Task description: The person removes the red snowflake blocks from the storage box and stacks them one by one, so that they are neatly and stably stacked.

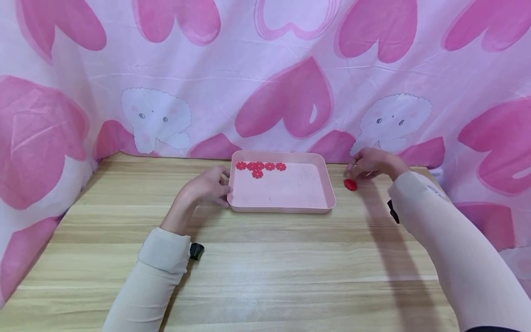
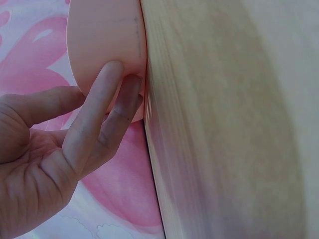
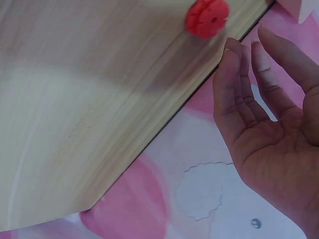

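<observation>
A shallow pink tray point(image 1: 290, 210) sits on the wooden table. Several red flower-shaped plastic discs point(image 1: 257, 174) lie in its far left part, some of them overlapping. My left hand point(image 1: 209, 185) touches the tray's left end from outside; in the left wrist view its fingers point(image 2: 99, 94) lie against the outer wall. To the right of the tray, a small stack of red flower-shaped discs point(image 1: 350, 185) rests on the table. Close beside it is my right hand point(image 1: 369, 163), fingers loosely bent with nothing between them. The right wrist view shows a gap between the fingertips and the stack point(image 3: 207, 19).
The wood-grain table point(image 1: 265, 276) ends at its far edge against a pink and white curtain point(image 1: 286, 97) printed with hearts. Black straps point(image 1: 197, 251) show at both sleeve cuffs. A corner of the tray point(image 3: 299, 7) appears at the right wrist view's upper right.
</observation>
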{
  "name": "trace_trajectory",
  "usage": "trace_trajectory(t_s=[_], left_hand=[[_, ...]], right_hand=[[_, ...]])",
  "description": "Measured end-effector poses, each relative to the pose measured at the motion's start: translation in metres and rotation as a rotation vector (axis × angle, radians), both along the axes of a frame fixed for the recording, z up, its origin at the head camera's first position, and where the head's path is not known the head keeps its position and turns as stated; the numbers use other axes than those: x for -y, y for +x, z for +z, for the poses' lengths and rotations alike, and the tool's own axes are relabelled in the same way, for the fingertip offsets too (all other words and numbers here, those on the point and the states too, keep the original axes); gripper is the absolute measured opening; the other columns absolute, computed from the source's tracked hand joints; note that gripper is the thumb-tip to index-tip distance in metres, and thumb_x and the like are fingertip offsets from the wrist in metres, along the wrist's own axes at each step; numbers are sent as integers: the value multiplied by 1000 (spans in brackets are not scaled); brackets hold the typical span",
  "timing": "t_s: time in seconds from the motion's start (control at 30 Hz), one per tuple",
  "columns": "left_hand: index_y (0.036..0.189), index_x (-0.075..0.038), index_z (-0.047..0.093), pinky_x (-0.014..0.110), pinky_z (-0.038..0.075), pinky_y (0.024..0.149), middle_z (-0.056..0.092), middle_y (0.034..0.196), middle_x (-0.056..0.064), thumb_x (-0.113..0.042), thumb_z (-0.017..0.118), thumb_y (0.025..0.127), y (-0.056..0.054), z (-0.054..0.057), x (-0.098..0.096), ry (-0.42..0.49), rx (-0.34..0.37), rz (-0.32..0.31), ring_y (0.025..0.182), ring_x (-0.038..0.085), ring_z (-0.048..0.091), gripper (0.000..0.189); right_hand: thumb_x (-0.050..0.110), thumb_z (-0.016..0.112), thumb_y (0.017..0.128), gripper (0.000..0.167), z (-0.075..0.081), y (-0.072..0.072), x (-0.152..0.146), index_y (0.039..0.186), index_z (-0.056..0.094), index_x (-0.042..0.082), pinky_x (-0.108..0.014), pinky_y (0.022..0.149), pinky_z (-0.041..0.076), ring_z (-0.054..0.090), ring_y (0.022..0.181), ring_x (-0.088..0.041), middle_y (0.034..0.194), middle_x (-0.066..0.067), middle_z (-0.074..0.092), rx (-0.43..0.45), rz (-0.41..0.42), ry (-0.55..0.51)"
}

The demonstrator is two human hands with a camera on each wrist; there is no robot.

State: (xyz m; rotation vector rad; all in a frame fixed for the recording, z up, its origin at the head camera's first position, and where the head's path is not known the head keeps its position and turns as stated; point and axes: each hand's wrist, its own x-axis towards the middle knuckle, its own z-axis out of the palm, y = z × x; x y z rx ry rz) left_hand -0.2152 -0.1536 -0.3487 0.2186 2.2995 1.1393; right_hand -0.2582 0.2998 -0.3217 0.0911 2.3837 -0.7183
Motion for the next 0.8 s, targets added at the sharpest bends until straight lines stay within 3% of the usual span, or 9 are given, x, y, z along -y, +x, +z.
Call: trace_trajectory(t_s=[0.23,0.4,0.57,0.8], left_hand=[[151,10,41,39,71,86,58,132,31,2,57,106,-2,0,1,3,8,-4,94,30,78,49],[151,10,41,40,71,87,58,133,31,2,57,106,-1,0,0,7,19,3,96,31,77,49],[152,9,40,40,71,87,58,133,31,3,57,106,-1,2,1,3,17,6,97,31,77,49],[150,12,40,37,71,82,60,129,31,3,56,105,-1,0,1,17,-4,-6,90,28,78,48]], right_hand=[[17,71,102,29,8,-2,17,120,66,-5,-30,86,67,63,87,-18,92,0,68,-48,-12,-46],[12,69,101,11,12,-6,30,101,70,1,-29,80,66,61,81,-17,83,1,65,-79,-14,-67],[13,72,101,15,15,-11,46,88,72,4,-29,74,60,57,74,-19,72,1,59,-125,7,-84],[12,73,100,26,20,-11,72,118,74,-6,-30,75,65,62,74,-21,80,-4,66,-178,37,-90]])
